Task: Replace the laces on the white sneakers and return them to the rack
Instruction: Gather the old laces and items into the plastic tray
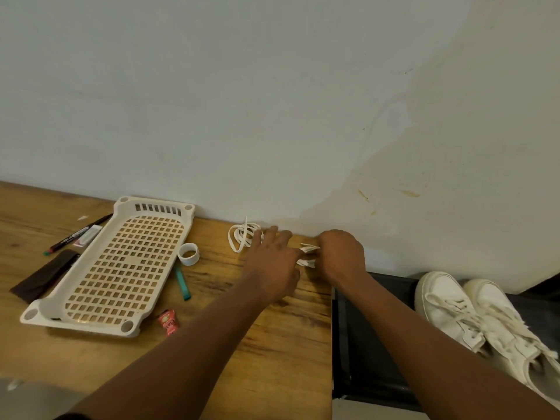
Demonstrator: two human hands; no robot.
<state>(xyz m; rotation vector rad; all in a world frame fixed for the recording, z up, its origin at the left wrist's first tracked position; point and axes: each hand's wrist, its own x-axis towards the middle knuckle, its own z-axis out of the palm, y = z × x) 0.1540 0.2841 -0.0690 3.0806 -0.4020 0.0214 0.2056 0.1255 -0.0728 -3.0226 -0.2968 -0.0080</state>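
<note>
A pair of white sneakers (pixel 472 319) with worn laces stands on a dark surface at the lower right. On the wooden table (pixel 272 359), near the wall, lies a loose coil of white lace (pixel 242 236). A second folded bundle of white lace (pixel 309 254) sits between my hands. My right hand (pixel 342 253) curls over the bundle's right side and grips it. My left hand (pixel 274 259) lies just left of it, fingers stretched toward the bundle and the coil; whether they pinch the lace is hidden.
A cream perforated plastic rack shelf (pixel 121 265) lies flat on the left of the table. Around it are a tape roll (pixel 188 253), a teal pen (pixel 182 281), a red tube (pixel 169 322), markers (pixel 75 236) and a dark brown pouch (pixel 42 278). The wall runs close behind.
</note>
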